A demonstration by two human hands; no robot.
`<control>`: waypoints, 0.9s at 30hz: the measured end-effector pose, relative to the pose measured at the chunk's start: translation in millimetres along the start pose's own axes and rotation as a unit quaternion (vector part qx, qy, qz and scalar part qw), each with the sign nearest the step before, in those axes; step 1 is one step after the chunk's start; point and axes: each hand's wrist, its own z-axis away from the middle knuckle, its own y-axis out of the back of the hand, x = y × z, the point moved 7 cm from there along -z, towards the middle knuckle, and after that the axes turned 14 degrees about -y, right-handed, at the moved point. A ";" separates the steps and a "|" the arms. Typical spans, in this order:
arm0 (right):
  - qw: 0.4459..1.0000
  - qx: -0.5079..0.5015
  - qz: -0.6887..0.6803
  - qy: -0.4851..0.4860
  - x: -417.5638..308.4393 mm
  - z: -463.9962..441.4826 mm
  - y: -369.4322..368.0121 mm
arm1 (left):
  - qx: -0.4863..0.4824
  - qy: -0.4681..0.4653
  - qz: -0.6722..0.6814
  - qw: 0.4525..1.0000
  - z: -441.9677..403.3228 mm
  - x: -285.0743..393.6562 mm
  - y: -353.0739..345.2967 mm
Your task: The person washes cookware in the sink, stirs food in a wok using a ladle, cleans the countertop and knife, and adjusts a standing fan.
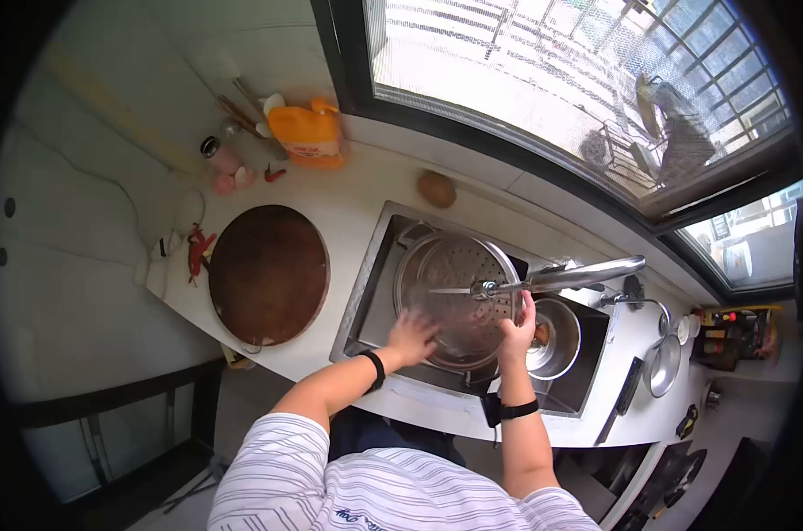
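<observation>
A steel steamer pot [407,276] with a perforated bottom sits in the sink, and a stream of water runs into it from the faucet [587,273]. My right hand [516,336] grips the pot's rim on the right side, thumb up, its fingers partly hidden. Over the pot's near left side is my left hand [412,336], blurred by motion, with its fingers apart and holding nothing. Whether it touches the pot's inner wall I cannot tell. A smaller steel pot [568,341] stands in the sink to the right, with something brown inside.
A round wooden cutting board [268,274] lies left of the sink [353,310], beside red chili peppers [198,252]. Behind are an orange jug [306,137] and a brown round object [437,188]. A metal strainer or ladle [662,367] lies on the right counter.
</observation>
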 end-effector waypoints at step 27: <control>0.916 -0.272 -0.032 -0.293 53.5 -51.3 -64.4 | 0.106 0.166 0.479 0.855 58.1 -37.6 257.8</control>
